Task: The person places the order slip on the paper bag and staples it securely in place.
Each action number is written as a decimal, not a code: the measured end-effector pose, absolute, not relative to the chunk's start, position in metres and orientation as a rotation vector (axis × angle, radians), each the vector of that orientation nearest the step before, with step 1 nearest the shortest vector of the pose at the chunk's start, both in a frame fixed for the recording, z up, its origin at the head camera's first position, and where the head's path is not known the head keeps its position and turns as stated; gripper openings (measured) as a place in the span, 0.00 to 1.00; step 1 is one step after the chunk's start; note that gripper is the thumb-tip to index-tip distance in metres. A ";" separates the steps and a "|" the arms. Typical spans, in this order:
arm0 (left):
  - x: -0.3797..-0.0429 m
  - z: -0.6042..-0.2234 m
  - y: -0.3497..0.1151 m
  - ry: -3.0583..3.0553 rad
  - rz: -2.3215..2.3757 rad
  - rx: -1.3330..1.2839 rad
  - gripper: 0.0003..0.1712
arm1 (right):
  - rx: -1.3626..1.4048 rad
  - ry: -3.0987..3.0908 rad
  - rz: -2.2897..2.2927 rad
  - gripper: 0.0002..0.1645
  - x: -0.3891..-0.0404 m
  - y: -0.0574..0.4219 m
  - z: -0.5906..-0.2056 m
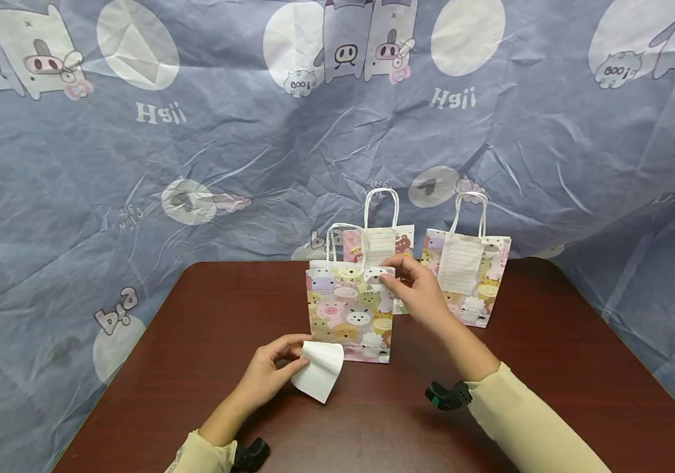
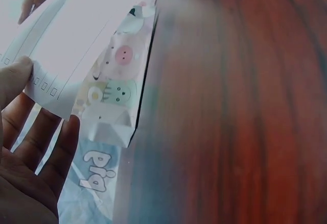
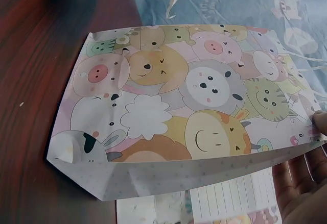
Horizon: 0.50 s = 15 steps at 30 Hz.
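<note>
A paper gift bag (image 1: 349, 315) printed with cartoon animals stands upright mid-table, its white handles up. At its upper right edge my right hand (image 1: 414, 289) pinches the bag between thumb and fingers; the right wrist view shows the printed panel (image 3: 168, 96) close up. Low in front of the bag, my left hand (image 1: 272, 368) holds a lined paper sheet (image 1: 318, 371) between thumb and fingers. In the left wrist view the sheet (image 2: 66, 50) curves over part of the bag, with a row of small printed boxes near my thumb.
Behind stands a second gift bag (image 1: 407, 240) with a lined sheet (image 1: 379, 243) on its front. To the right is a third animal-print bag (image 1: 494, 276), also bearing a lined sheet (image 1: 458, 266). A patterned blue cloth (image 1: 290, 144) hangs behind the dark wooden table (image 1: 225, 309).
</note>
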<state>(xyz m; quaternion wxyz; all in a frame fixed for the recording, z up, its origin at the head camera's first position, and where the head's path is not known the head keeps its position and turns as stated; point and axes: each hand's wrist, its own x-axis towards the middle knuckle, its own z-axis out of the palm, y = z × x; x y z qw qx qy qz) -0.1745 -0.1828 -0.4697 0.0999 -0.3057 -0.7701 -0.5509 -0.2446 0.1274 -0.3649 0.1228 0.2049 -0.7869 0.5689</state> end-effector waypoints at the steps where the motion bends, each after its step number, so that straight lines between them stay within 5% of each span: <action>1: -0.174 -0.470 -0.182 -2.279 -1.626 -0.903 0.23 | 0.595 -2.298 1.662 0.13 -0.243 0.131 -0.365; 15: -0.179 -0.462 -0.172 -2.186 -1.491 -0.923 0.23 | 0.608 -2.269 1.622 0.14 -0.234 0.158 -0.365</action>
